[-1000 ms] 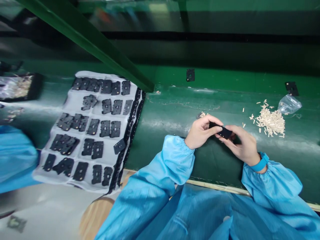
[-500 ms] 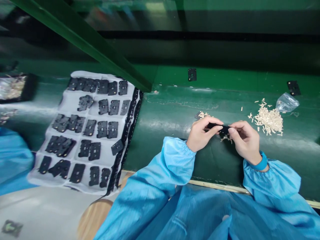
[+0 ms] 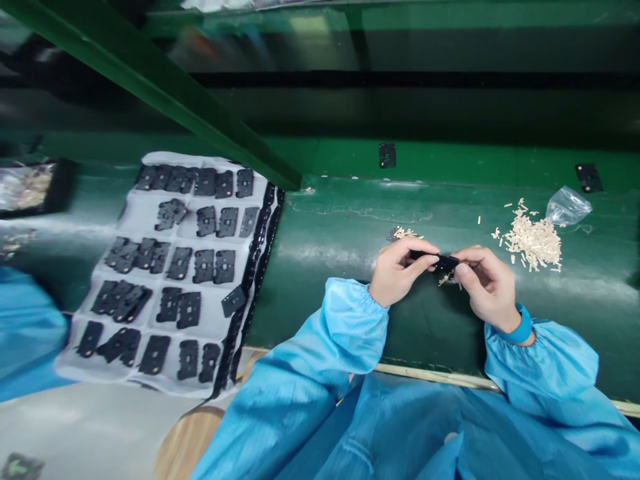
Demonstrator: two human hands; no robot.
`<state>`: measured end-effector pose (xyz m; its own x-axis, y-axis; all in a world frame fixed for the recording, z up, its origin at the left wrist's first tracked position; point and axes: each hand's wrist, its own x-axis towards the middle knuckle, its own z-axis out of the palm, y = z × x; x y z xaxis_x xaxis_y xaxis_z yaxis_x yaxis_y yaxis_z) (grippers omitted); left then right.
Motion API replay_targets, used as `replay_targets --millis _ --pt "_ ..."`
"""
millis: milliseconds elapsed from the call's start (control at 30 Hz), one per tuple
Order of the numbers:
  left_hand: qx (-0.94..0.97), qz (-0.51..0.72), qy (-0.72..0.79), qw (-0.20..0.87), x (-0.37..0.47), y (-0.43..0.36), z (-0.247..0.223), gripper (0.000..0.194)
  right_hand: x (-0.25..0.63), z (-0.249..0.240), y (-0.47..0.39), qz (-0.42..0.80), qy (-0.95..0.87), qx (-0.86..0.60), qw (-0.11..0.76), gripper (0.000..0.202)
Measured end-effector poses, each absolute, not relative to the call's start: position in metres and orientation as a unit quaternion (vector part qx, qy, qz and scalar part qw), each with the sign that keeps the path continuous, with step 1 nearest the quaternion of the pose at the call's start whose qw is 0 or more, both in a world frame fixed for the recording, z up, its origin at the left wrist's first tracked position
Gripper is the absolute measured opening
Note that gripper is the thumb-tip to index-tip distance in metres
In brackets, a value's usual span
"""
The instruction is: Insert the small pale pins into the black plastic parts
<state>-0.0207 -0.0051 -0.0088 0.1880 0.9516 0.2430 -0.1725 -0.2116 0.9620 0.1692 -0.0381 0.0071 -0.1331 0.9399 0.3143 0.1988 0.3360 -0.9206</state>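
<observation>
A small black plastic part (image 3: 445,263) is held between my two hands over the green bench (image 3: 320,267). My left hand (image 3: 401,268) pinches its left end with thumb and fingers. The fingertips of my right hand (image 3: 484,283) close on its right end. Small pale pieces show just below the part, partly hidden by my fingers. Behind my left hand lies a little heap of pale pieces (image 3: 404,233). To the right of my hands is a larger pile of pale pieces (image 3: 535,240), with a clear plastic bag (image 3: 568,206) beside it.
A white tray (image 3: 135,213) with rows of black parts stands at the left, below a slanting green beam (image 3: 165,90). Two black parts (image 3: 387,155) (image 3: 589,178) lie at the back. A co-worker's blue sleeve (image 3: 30,330) and a wooden stool (image 3: 187,443) show lower left.
The black part between my hands has tilted, and more of its surface shows. Both hands still grip it. The whole view has shifted slightly.
</observation>
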Motion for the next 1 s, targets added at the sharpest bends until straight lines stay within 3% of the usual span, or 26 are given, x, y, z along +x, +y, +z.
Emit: replay_targets --millis 200,333,433,600,833,900,1000 --pt "0.623 0.536 0.334 0.461 -0.025 -0.006 -0.013 0.01 0.167 0.002 -0.041 0.326 -0.665 -0.459 0.491 0.019" --pt "0.603 0.531 0.343 0.486 -0.024 -0.008 -0.014 0.013 0.164 0.003 -0.04 0.203 -0.711 -0.422 0.525 0.04" --pt "0.57 0.51 0.366 0.53 -0.021 -0.007 -0.013 0.022 0.164 0.008 -0.038 0.182 -0.745 -0.408 0.496 0.039" --pt "0.519 0.46 0.385 0.609 -0.02 -0.001 -0.01 0.028 0.166 0.008 -0.034 0.264 -0.724 -0.476 0.425 0.03" --pt "0.543 0.415 0.403 0.608 -0.023 0.007 -0.016 0.039 0.182 0.004 -0.02 0.56 -0.549 -0.534 0.316 0.036" --pt "0.503 0.458 0.425 0.597 -0.024 0.011 -0.018 0.045 0.186 0.007 -0.015 0.595 -0.478 -0.538 0.358 0.038" --pt "0.421 0.522 0.451 0.589 -0.029 0.017 -0.018 0.056 0.186 0.01 -0.009 0.593 -0.379 -0.517 0.488 0.052"
